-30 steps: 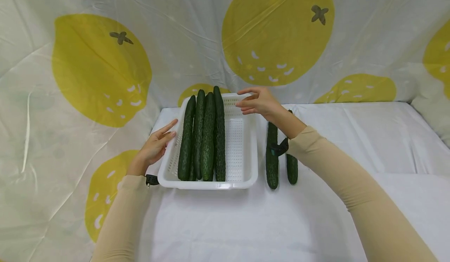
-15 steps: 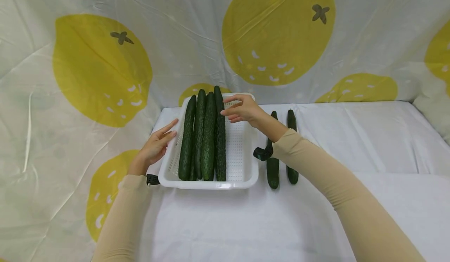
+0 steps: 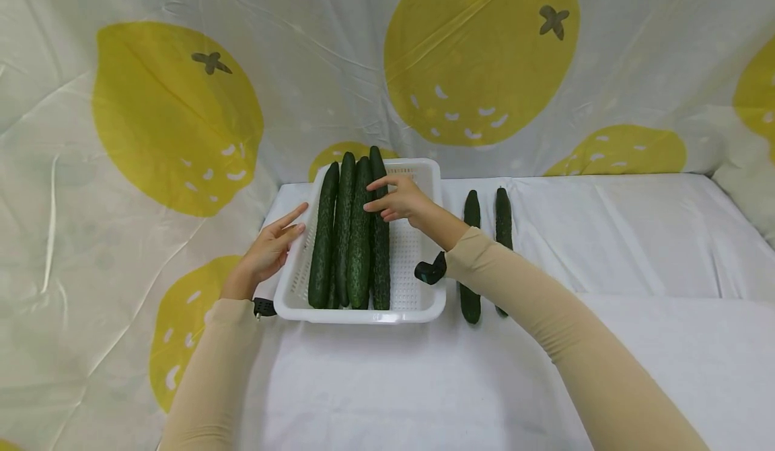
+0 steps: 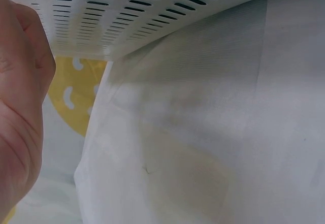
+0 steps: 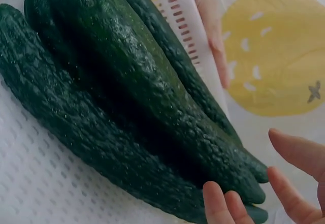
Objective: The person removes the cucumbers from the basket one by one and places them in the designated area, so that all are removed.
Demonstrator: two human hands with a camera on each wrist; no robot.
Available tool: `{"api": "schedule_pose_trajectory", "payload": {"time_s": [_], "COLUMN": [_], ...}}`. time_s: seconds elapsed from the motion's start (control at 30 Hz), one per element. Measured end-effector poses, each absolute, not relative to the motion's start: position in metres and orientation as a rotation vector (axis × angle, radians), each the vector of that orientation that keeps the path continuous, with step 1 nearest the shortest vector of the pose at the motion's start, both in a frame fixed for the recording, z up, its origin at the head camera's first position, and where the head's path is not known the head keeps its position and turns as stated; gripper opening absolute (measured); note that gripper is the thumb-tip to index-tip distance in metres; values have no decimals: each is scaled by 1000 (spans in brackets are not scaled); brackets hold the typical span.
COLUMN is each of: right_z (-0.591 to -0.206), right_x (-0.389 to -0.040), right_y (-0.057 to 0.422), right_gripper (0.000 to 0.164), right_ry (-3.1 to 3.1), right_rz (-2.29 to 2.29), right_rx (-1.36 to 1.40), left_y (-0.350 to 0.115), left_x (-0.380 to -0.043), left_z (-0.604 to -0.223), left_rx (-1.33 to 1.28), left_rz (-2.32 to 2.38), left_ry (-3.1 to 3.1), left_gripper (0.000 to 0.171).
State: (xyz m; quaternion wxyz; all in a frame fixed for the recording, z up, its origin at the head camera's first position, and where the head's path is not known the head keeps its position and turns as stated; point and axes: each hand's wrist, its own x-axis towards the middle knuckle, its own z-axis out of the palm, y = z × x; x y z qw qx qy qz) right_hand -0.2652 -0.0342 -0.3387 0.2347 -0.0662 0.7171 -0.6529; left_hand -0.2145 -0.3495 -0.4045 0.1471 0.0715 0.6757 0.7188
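Observation:
Several dark green cucumbers (image 3: 358, 249) lie lengthwise in the left part of a white perforated plastic basket (image 3: 418, 315), their far ends resting up at its back rim. My left hand (image 3: 266, 252) is at the basket's left side, index finger extended along the rim; part of it shows beside the slotted wall (image 4: 132, 10) in the left wrist view. Above the cucumbers' far half hovers my right hand (image 3: 402, 200), fingers spread, gripping nothing. In the right wrist view its fingertips (image 5: 216, 201) are close to the cucumber ends; contact cannot be told.
Two more cucumbers lie on the white cloth right of the basket: one nearer cucumber (image 3: 470, 303) and one farther right (image 3: 503, 219), both partly behind my right arm. A lemon-print curtain (image 3: 339, 67) stands behind the table (image 3: 387, 384).
My right hand has moved left and slightly down, from the basket's back right corner to over the cucumbers. The left hand and basket stay put.

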Motion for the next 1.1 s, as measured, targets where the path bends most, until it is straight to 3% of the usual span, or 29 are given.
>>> {"api": "schedule_pose_trajectory", "payload": {"time_s": [0.47, 1.1], "right_z": [-350, -367], "right_x": [-253, -242], "right_y": [-58, -72], "right_gripper": [45, 52], "right_ry": [1955, 2033], "right_rz": [-1796, -1786], "right_rx": [-114, -153], "left_y": [-349, -350], "left_x": [-216, -215], "left_z": [-406, -407], "left_rx": [209, 252], "left_rz": [2081, 2100], "left_ry": [1941, 1908], "left_gripper": [56, 56]}}
